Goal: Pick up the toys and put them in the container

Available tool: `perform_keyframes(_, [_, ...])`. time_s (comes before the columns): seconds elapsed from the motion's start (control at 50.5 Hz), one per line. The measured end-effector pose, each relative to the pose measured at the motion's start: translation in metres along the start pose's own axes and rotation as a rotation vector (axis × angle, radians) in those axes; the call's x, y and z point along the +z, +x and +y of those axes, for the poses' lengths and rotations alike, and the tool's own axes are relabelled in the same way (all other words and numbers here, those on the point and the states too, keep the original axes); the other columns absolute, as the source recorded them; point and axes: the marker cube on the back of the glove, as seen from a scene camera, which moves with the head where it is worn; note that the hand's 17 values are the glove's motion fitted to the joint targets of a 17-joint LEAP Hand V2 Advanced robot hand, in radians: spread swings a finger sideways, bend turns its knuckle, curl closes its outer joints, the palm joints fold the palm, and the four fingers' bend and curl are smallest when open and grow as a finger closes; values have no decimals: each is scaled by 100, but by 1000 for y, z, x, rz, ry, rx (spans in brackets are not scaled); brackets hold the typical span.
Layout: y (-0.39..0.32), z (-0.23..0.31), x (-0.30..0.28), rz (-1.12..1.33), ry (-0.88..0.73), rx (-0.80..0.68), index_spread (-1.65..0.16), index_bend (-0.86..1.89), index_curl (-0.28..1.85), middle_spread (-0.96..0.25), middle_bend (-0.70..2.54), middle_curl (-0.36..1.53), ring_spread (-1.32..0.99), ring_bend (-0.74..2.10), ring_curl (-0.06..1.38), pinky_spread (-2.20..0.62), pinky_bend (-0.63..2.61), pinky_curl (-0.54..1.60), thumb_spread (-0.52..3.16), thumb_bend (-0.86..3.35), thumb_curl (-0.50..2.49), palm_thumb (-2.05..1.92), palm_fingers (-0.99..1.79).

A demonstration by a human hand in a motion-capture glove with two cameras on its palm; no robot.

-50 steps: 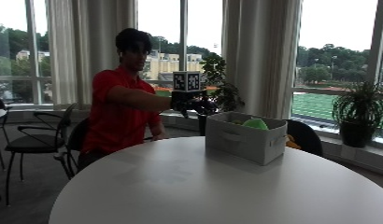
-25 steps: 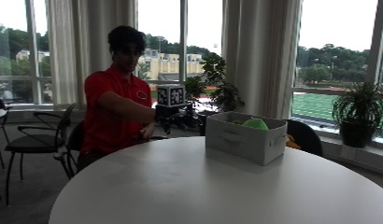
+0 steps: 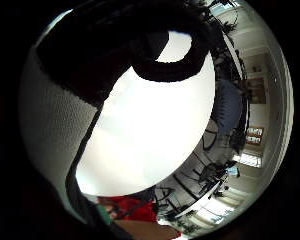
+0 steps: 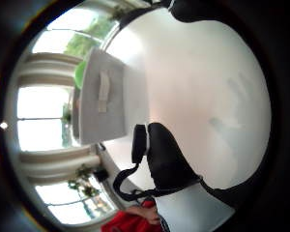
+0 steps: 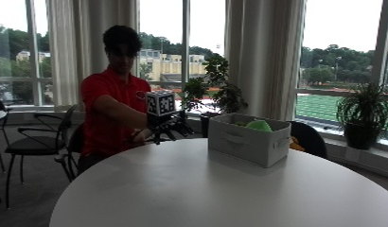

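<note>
- Seemingly only the outside view shows the whole scene: a person in a red shirt (image 5: pixel 109 106) sits behind a round white table (image 5: pixel 200 194); their gloved right hand (image 5: pixel 167 128) hangs just above the table's far edge, left of a grey fabric container (image 5: pixel 247 138); a green toy (image 5: pixel 258 125) pokes above the container's rim, inside it.
- The thumb side palm view adds the container's side (image 4: pixel 102 96) with its strap handle (image 4: pixel 104 91), standing on the table (image 4: pixel 203 82) apart from the palm; a sliver of the green toy (image 4: pixel 79 73) peeks past its rim; one black-gloved finger (image 4: pixel 166 162) lies in front of the bare tabletop.
- The little finger side palm view shows mostly white tabletop (image 3: pixel 150 120), a black strap loop, and chairs beyond the table edge; no container shows there.
- Around: an empty chair (image 5: pixel 39 142) at the left, a leafy plant (image 5: pixel 213 90) behind the hand, curtains (image 5: pixel 263 56), and a potted plant (image 5: pixel 364 113) on the sill at the right.
- The fingers hang loosely spread, grasping nothing; the toy sits well apart from them, to their right, with the container's wall between.
</note>
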Motion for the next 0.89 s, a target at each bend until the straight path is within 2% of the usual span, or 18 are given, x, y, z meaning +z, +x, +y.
perform_keyframes(0.892, [34,16,-2,-59,-14,46,-41,19,40,-10,15,26,-1,23,36,11,109,31,122,-2,34,1,-3])
